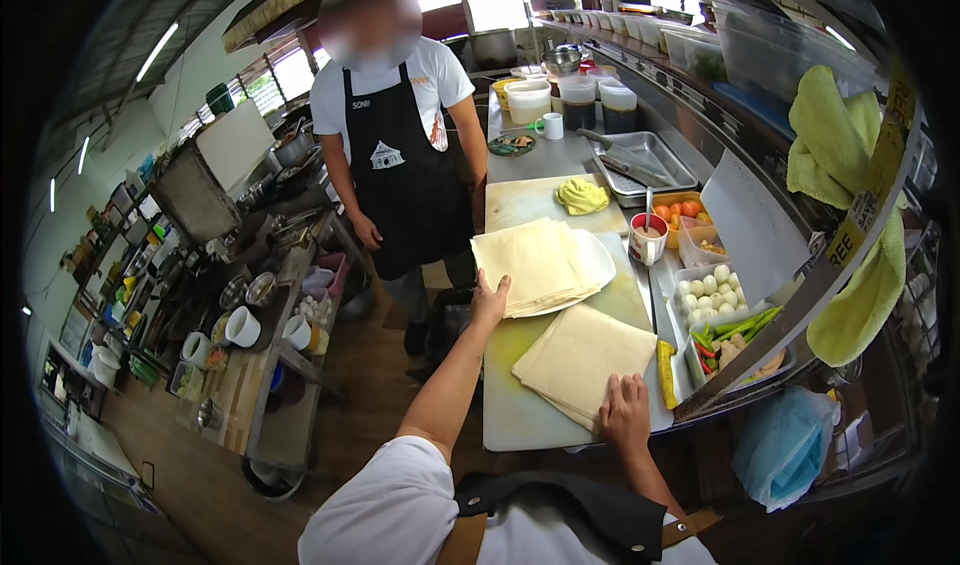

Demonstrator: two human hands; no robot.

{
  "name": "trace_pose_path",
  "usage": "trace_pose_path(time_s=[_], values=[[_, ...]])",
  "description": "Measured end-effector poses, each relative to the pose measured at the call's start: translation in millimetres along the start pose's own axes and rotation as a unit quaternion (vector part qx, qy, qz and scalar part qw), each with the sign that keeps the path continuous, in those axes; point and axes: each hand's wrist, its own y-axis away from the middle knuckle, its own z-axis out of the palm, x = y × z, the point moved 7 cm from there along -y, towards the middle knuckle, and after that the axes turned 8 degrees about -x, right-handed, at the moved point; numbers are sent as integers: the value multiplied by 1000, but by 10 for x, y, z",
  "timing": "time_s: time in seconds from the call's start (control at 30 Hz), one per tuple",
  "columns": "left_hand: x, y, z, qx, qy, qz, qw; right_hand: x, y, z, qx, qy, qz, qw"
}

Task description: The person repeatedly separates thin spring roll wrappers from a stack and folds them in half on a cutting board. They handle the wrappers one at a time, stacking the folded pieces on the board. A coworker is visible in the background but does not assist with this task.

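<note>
My left hand (489, 298) is at the left edge of a stack of thin square pastry wrappers (532, 261), its thumb on top and its fingers partly hidden. That stack lies on a white plate (598, 261), which stands on a stained white cutting board (510, 422). A second stack of square wrappers (581, 358) lies directly on the board, nearer to me. My right hand (627, 407) rests on the right corner of this nearer stack, fingers bent and close together. To the right of the board lies a knife with a yellow handle (666, 373).
Beyond are another cutting board (517, 203) with a yellow cloth (583, 196), a metal tray (660, 161) with knives, and a mug (648, 239). Containers of peeled eggs (709, 291) and peppers (731, 336) line the right. A person in a black apron (405, 182) stands at the left.
</note>
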Motion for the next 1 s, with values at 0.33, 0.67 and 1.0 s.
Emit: trace_pose_path(time_s=[0.33, 0.67, 1.0], values=[[1109, 2118, 936, -353, -80, 420, 832, 234, 132, -103, 96, -144, 48, 984], [1544, 2785, 1243, -279, -221, 528, 771, 459, 166, -201, 141, -352, 57, 924], [1643, 2765, 1224, -299, -239, 522, 762, 599, 169, -77, 129, -467, 84, 871]])
